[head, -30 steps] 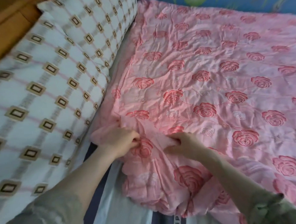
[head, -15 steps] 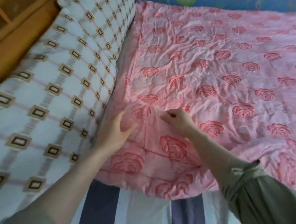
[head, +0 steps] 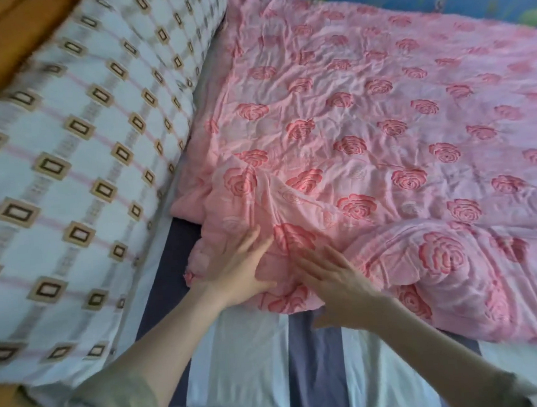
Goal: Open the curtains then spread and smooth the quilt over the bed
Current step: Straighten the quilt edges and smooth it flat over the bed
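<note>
Both palms down on the rumpled near corner of the pink quilt [head: 366, 128]: left hand [head: 233, 268] and right hand [head: 338, 281] lie flat, fingers spread, gripping nothing, likely to press out bunching beside the pillow [head: 70, 171] while striped sheet [head: 317, 357] shows below.

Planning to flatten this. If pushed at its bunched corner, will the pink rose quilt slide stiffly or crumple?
Probably crumples: the pink rose quilt is creased throughout and bunched around the left hand. It looks thin, likely light. Its sheen hints it may slip on the striped sheet.
</note>
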